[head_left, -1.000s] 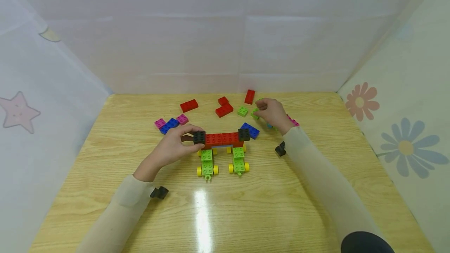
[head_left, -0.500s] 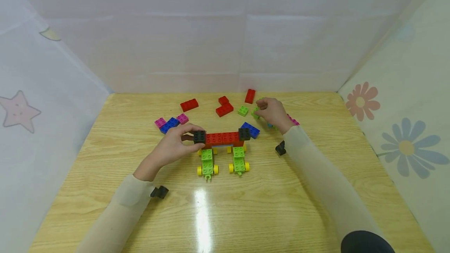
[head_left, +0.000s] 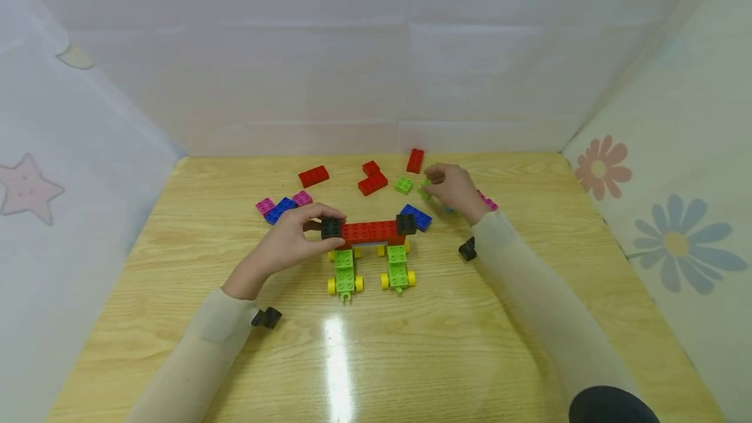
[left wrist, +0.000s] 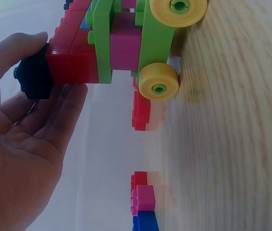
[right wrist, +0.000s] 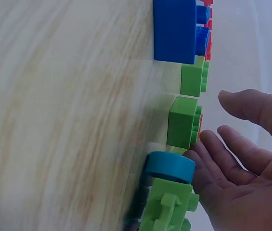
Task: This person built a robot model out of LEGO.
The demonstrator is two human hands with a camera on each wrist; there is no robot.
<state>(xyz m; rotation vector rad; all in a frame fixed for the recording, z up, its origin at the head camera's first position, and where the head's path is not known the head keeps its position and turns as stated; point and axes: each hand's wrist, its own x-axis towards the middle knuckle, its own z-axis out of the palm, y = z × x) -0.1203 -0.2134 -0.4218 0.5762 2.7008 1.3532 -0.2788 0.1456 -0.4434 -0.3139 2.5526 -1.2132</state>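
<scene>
In the head view my left hand [head_left: 290, 240] grips the left end of a brick-built vehicle [head_left: 370, 232]. Its thumb and fingers lie around the black brick [left wrist: 36, 72] and reach onto the red brick [left wrist: 73, 62]. Under the red row stand two green wheeled bases [head_left: 344, 273] with yellow wheels [left wrist: 159, 82], and a pink brick [left wrist: 125, 41] sits between green parts. Over at the back right, my right hand [head_left: 455, 189] hovers beside a small green brick [right wrist: 182, 122], fingers relaxed and thumb apart. A green piece with a blue wheel [right wrist: 169, 167] lies just below those fingers.
Loose red bricks [head_left: 314, 176] lie along the back of the wooden table [head_left: 223, 181]. Blue [head_left: 281, 210] and pink bricks [head_left: 302, 198] lie at the left. Another blue brick [head_left: 417, 217] and a green one [head_left: 403, 185] lie near the right hand. A fabric wall [head_left: 352, 83] rises behind.
</scene>
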